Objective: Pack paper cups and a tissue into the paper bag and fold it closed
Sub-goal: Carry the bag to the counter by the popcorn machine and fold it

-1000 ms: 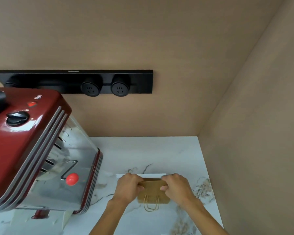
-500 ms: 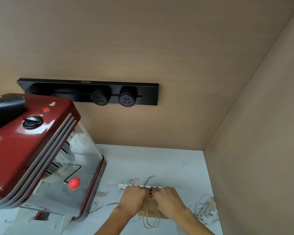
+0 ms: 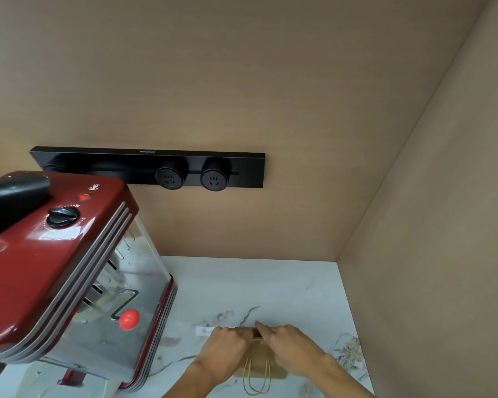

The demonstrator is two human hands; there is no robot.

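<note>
Brown paper bag [image 3: 259, 361] | left hand [image 3: 223, 353], right hand [image 3: 292, 347] both pressed closed on its folded top | handles [image 3: 256, 379] below the grip

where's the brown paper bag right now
In the head view the brown paper bag lies low and right of centre on the white marble counter, under the left hand and right hand, right of the red appliance.
</note>
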